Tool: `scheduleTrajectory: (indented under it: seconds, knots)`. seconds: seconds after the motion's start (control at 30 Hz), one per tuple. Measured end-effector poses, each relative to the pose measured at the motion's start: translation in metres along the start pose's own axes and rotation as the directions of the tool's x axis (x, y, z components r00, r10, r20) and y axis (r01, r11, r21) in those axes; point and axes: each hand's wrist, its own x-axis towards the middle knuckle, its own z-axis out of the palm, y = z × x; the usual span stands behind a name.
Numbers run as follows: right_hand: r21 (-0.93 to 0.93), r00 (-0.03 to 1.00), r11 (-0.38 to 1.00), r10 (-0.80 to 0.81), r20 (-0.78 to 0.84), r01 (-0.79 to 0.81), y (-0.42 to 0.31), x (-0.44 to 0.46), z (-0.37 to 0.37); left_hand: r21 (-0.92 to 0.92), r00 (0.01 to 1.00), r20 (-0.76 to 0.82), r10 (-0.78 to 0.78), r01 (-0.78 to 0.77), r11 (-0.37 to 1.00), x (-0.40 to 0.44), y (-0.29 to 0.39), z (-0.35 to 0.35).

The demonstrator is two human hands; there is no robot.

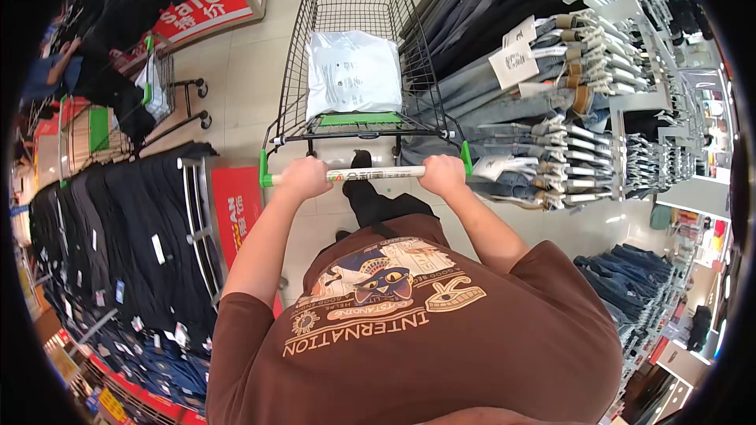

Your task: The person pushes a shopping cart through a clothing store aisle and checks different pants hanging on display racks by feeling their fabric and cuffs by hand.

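Both of my hands grip the white handle (370, 175) of a black wire shopping cart (298, 55). My left hand (305, 178) is wrapped round the handle's left end, beside the green end piece. Near the right end, my right hand (442, 175) has its fingers closed round the same bar. In the cart lies a white plastic package (354, 72) with printing on it, beyond both hands and touching neither. A green panel (358, 119) sits between the package and the handle.
Jeans on hangers (504, 110) line the right side, close to the cart. Dark trousers (118, 228) hang on a rack at the left. Further back left are another cart (165, 83), a person's arm (61, 63) and a red sale sign (209, 8). Tiled floor (244, 71) shows beside the cart.
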Motion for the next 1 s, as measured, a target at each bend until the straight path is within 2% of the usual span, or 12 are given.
scheduleTrajectory:
  seconds: [0.1, 0.23, 0.47, 0.67, 1.0]
  knots:
    - [0.038, 1.0, 0.999, 0.012, -0.018, -0.011, -0.005, 0.039, -0.027, -0.015, 0.995, 0.005, -0.099, 0.099, 0.995, 0.036, -0.018, -0.032]
    - [0.067, 0.999, 0.998, -0.008, -0.031, 0.01, -0.014, 0.079, -0.056, -0.01, 0.994, -0.012, -0.112, 0.112, 0.994, 0.061, -0.037, -0.072]
    - [0.089, 0.994, 0.996, 0.001, -0.105, 0.009, -0.028, 0.174, -0.105, 0.03, 0.997, -0.046, -0.059, 0.06, 0.998, 0.131, -0.097, -0.145]
    - [0.111, 0.99, 0.992, 0.075, -0.122, -0.062, -0.035, 0.256, -0.15, 0.082, 0.998, -0.056, 0.021, -0.016, 0.996, 0.208, -0.14, -0.226]
    - [0.108, 0.98, 0.98, 0.179, -0.091, -0.169, -0.071, 0.37, -0.208, 0.133, 0.994, -0.071, 0.08, -0.07, 0.989, 0.306, -0.225, -0.308]
